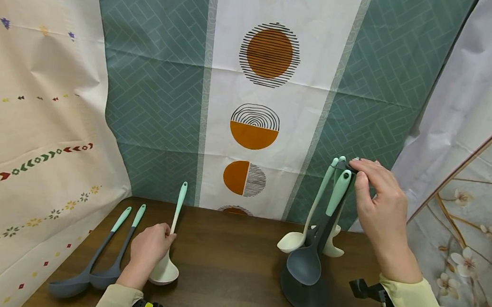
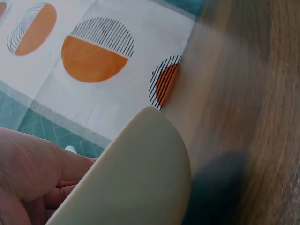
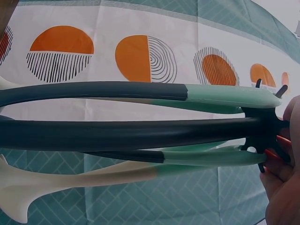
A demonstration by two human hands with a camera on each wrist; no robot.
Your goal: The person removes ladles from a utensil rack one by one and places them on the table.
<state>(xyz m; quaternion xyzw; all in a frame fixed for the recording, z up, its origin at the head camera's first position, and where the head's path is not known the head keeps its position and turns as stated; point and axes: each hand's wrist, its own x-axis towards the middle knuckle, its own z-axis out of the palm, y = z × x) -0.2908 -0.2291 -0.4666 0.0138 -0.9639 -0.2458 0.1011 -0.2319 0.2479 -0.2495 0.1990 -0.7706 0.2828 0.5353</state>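
My left hand (image 1: 149,246) grips a cream ladle (image 1: 164,272) by its shaft, below the mint-green handle; its bowl is low over the table. That bowl fills the lower middle of the left wrist view, hiding part of the hand. At the right, my right hand (image 1: 383,206) holds the hooked top of a dark utensil stand (image 1: 304,300) between thumb and fingers. From the stand hang a grey spoon (image 1: 304,267), a cream ladle-like utensil (image 1: 291,242) and other mint-handled utensils, partly hidden. In the right wrist view the fingers touch the black hooks (image 3: 262,126).
Two grey ladles with mint handles, one (image 1: 69,286) further left and one (image 1: 106,277) beside it, lie on the brown wooden table (image 1: 230,262). A patterned cloth (image 1: 156,95) hangs behind the table, with more cloths at both sides.
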